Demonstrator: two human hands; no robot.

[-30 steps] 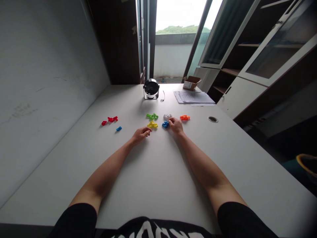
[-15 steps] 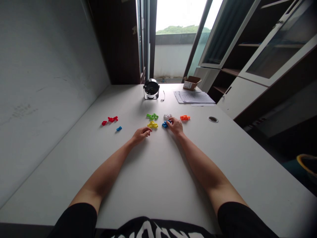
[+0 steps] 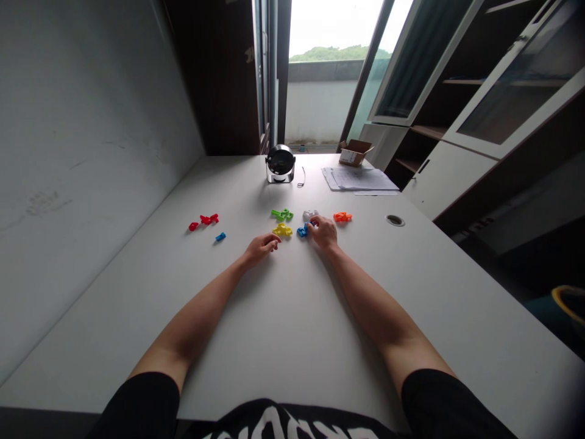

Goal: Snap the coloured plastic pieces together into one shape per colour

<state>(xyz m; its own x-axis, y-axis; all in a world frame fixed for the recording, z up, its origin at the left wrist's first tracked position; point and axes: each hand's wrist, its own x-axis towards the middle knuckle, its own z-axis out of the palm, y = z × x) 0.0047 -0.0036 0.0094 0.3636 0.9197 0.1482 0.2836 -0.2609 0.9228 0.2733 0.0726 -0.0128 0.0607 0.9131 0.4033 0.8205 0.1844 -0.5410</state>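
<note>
Small plastic pieces lie on the white table in colour groups. My right hand [image 3: 325, 233] has its thumb and fingers closed on a blue plastic piece [image 3: 309, 226] at the blue pile, partly hidden by the fingertips. Another blue piece [image 3: 301, 231] lies just left of them. Behind this hand are white pieces [image 3: 311, 215]. My left hand [image 3: 261, 246] rests on the table with curled fingers, in front and to the left of the yellow pieces [image 3: 283, 230]; whatever its fingers may hold is too small to make out. Green pieces [image 3: 282, 214] lie behind the yellow ones.
Red pieces [image 3: 209, 219] and a single blue piece [image 3: 220, 236] lie to the left. Orange pieces [image 3: 342, 217] sit right of my right hand, before a round cable hole [image 3: 395, 221]. Farther back are a black round device [image 3: 280, 163], papers [image 3: 361, 179] and an open cardboard box [image 3: 355, 152].
At the blue pile my right fingers have shifted slightly, and a blue piece now shows farther left, apart from the fingertips. My left hand has stayed in place.
</note>
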